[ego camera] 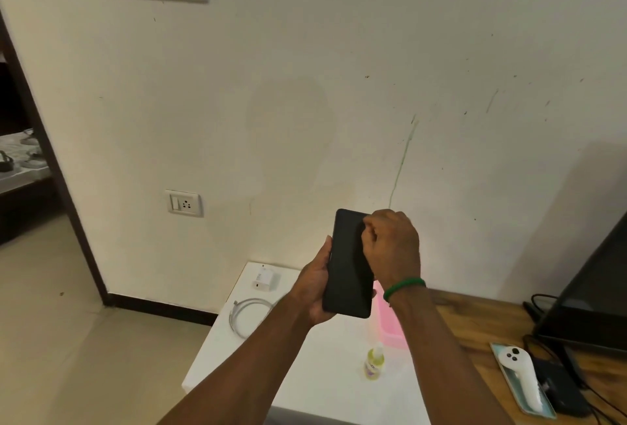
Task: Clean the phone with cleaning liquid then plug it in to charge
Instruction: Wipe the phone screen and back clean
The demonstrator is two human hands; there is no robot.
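Table (322,373), white, against the wall, serving as the work spot. Phone (346,275) (one in hand, dark screen toward the camera) raised upright above it, face open to rubbing. Left hand (314,285) wrapped round the lower half from behind, steadying. Right hand (390,245) curled against the upper screen, probably wiping; cloth inside or not, cannot tell. Laid out within reach for later: one coiled cable (244,316), one charger (264,277), one bottle (373,362) of cleaning liquid. One socket (183,203) low on the wall, nothing plugged in.

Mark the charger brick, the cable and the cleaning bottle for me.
charger brick (264,279), head view, its white body.
cable (252,301), head view, top of its coil.
cleaning bottle (373,365), head view, its labelled body.
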